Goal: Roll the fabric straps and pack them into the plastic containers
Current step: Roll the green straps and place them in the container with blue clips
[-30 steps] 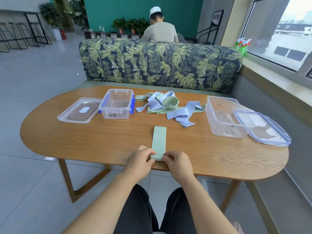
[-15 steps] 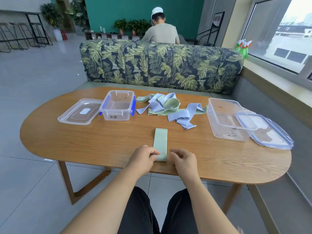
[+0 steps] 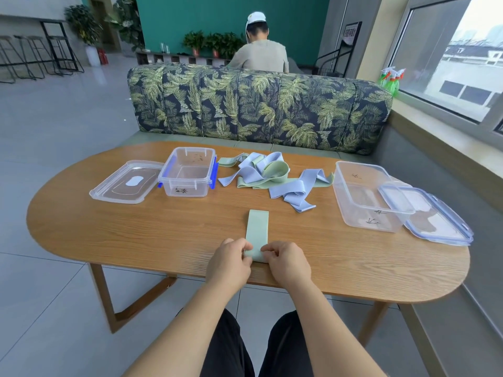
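Where the green strap (image 3: 257, 227) lies flat at lower centre of the tabletop (image 3: 163, 240), its near end is pinched in the curled grips of the left hand (image 3: 228, 263) and right hand (image 3: 288, 263). Dark handwritten marks on the small container (image 3: 196, 186), upper left, and the large container (image 3: 364, 221), right, cannot be read.

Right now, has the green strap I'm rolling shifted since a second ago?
No. The far end of the green strap stays level with the tip of the blue strap, as before.

The left hand (image 3: 228, 263) and right hand (image 3: 289, 263) sit side by side at the table's (image 3: 136, 235) near edge (knuckles up, forearms bare). Each pinches the near end of the strap (image 3: 257, 227) with curled fingers.
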Action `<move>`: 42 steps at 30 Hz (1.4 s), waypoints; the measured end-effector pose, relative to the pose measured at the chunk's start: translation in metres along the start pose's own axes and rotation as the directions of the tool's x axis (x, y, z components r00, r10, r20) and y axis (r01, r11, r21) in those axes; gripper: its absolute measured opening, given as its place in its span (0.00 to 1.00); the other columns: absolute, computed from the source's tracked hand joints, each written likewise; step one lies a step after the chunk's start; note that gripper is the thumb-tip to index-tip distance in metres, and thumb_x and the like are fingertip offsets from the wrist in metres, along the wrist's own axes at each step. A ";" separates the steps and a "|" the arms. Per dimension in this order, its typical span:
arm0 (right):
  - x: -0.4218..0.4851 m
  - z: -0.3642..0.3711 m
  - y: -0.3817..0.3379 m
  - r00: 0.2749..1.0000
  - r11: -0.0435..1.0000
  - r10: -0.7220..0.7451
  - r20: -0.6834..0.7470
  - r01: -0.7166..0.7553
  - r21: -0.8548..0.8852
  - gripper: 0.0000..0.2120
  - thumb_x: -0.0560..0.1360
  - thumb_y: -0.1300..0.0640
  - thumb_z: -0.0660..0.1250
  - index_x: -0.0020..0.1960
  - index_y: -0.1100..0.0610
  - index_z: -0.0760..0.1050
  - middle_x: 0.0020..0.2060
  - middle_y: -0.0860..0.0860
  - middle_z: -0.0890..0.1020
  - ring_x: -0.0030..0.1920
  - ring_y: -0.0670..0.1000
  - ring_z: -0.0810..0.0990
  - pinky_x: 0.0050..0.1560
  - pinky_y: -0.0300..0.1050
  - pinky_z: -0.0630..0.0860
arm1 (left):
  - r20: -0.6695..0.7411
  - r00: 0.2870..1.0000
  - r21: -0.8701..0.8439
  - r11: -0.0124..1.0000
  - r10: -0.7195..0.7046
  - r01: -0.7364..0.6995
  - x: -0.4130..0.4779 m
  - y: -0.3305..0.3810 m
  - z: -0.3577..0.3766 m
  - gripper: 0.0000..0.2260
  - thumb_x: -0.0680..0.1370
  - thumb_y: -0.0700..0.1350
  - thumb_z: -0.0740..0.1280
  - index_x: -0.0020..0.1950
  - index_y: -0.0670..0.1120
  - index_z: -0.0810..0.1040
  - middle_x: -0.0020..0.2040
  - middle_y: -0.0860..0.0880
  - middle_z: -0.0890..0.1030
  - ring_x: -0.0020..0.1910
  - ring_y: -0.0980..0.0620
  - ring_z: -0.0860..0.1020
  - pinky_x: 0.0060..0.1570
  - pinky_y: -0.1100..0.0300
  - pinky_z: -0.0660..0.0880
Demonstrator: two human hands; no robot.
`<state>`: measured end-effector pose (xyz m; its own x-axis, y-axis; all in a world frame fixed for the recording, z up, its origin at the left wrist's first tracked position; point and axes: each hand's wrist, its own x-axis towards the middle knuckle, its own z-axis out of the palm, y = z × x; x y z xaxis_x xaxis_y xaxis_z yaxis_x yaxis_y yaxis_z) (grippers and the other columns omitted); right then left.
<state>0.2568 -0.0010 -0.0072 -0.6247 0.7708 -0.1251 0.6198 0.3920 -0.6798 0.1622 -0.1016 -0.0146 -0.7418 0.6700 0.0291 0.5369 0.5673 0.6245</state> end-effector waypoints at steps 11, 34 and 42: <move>0.001 0.003 0.011 0.997 0.949 0.072 -0.022 -0.061 0.310 0.11 0.74 0.52 0.67 0.55 0.51 0.79 0.43 0.46 0.84 0.44 0.51 0.82 0.51 0.53 0.80 | 0.055 0.997 0.007 0.998 -0.057 0.057 0.017 0.006 -0.010 0.10 0.78 0.45 0.67 0.58 0.50 0.80 0.57 0.52 0.80 0.54 0.52 0.78 0.50 0.62 0.72; 0.030 -0.012 -0.001 0.962 0.924 0.225 0.158 -0.262 0.279 0.09 0.68 0.52 0.71 0.35 0.57 0.80 0.25 0.47 0.81 0.23 0.48 0.76 0.39 0.49 0.75 | -0.016 0.979 -0.246 0.950 -0.201 0.191 0.023 0.003 -0.001 0.03 0.76 0.46 0.69 0.45 0.50 0.83 0.43 0.54 0.83 0.45 0.53 0.80 0.46 0.60 0.75; 0.024 0.000 0.011 0.969 0.886 0.244 0.037 -0.238 0.397 0.13 0.69 0.49 0.71 0.31 0.54 0.77 0.26 0.49 0.82 0.28 0.48 0.76 0.44 0.48 0.77 | 0.072 0.970 -0.200 0.950 -0.231 0.241 0.038 0.007 -0.010 0.06 0.76 0.47 0.70 0.42 0.47 0.83 0.39 0.50 0.83 0.42 0.50 0.81 0.43 0.60 0.75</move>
<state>0.2485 0.0218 -0.0182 -0.4717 0.8242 -0.3135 0.5095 -0.0354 -0.8597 0.1337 -0.0767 -0.0011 -0.8146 0.5538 -0.1724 0.2510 0.6046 0.7560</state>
